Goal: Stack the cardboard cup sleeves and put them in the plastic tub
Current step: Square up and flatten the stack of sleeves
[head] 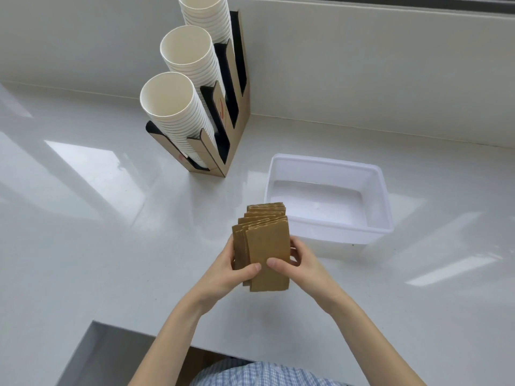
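We see a stack of brown cardboard cup sleeves (263, 246) held above the white desk (97, 232), left hand (231, 271) and right hand (301, 263) each with grip closed on it, empty plastic tub (381, 207) just beyond to the right, paper cups in a cardboard holder (237, 129) far left.

A glossy white counter (97, 232) carries two things, with a raised ledge running along its far edge. A cardboard cup holder (223, 140), loaded with three stacks of white paper cups (178, 112), stands toward the far edge, left of the middle. A translucent plastic tub (328, 232) sits on the surface nearer the near edge, right of the holder and apart from it.
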Demonstrator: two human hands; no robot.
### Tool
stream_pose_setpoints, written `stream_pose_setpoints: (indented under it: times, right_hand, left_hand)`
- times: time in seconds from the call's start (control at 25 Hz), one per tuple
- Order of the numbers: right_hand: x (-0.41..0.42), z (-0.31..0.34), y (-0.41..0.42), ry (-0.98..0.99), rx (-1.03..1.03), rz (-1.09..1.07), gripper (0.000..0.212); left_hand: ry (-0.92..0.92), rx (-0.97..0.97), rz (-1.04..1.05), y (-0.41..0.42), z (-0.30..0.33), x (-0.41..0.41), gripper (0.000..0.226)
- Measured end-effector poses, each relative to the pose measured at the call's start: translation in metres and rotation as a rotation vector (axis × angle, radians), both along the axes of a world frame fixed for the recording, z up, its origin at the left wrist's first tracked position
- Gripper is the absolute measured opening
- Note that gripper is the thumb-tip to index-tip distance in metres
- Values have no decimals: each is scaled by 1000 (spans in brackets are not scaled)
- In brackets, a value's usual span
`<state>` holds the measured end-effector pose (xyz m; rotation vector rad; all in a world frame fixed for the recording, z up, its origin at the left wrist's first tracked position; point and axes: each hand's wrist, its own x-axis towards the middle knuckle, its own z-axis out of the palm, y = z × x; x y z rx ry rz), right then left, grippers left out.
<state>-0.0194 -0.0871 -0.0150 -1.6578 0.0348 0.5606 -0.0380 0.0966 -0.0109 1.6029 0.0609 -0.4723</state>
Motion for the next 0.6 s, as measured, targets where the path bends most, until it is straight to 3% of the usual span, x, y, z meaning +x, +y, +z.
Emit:
stream_pose_setpoints:
  times: [0.16,0.4,0.6]
  right_hand:
    - [0,5,-33,-111,-26,-36,50]
    - [-10,-19,-56,-171,-141,-25,71]
    - [-6,-33,-40,-150,-131,-20,80]
  left_hand:
    - [-89,56,-118,-29,1,16,58]
    - [-159,113,-302,-57,-22,23,94]
    - [-182,113,-291,-64,-33,30,87]
